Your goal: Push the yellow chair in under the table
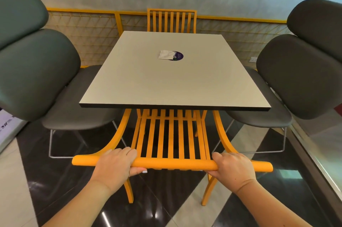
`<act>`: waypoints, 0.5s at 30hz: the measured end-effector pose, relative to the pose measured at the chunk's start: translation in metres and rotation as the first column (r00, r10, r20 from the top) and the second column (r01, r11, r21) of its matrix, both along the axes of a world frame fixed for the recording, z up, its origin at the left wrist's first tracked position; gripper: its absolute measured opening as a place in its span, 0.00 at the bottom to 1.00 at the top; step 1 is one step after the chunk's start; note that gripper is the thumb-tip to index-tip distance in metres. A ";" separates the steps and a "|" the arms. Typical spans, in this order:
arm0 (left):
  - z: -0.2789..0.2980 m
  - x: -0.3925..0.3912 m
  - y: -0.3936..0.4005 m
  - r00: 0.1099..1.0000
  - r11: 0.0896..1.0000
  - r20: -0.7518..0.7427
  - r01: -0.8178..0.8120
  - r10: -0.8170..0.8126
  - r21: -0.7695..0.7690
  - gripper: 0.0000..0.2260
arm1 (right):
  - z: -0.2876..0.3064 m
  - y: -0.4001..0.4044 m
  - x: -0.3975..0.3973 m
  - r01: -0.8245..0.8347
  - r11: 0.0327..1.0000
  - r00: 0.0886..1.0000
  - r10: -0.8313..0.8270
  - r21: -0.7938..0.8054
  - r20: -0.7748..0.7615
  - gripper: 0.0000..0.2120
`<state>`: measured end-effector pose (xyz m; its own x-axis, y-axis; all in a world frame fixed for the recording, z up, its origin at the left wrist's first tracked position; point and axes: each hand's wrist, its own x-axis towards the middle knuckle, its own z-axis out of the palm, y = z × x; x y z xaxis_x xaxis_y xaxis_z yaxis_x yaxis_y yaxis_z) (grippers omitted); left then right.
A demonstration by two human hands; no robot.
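The yellow chair (171, 134) stands in front of me with its slatted back facing me and its seat hidden under the near edge of the grey square table (148, 82). My left hand (115, 164) grips the chair's top rail left of centre. On the same rail, right of centre, my right hand (234, 168) is closed. Both rear legs rest on the glossy floor below my wrists.
Dark padded chairs flank the table, one on the left (42, 71) and one on the right (299, 78). A second yellow chair (171, 21) stands at the far side against a yellow mesh railing. A white napkin (165, 54) on a purple sticker lies mid-table.
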<state>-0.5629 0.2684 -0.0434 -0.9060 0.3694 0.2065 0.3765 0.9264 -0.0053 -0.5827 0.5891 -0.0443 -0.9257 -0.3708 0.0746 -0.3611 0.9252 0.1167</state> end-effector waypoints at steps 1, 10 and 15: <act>0.000 0.000 0.000 1.000 1.000 0.004 -0.004 0.004 0.009 0.21 | 0.001 0.000 0.000 -0.001 1.000 1.000 0.001 0.001 0.013 0.21; 0.005 0.007 0.000 0.995 0.996 0.077 -0.070 0.065 0.058 0.26 | 0.001 -0.001 0.003 0.029 0.998 1.000 -0.028 -0.053 0.008 0.29; 0.027 0.003 0.015 0.991 0.989 0.028 -0.135 0.133 0.054 0.39 | 0.014 -0.002 0.009 0.107 0.985 0.985 -0.124 -0.139 -0.123 0.45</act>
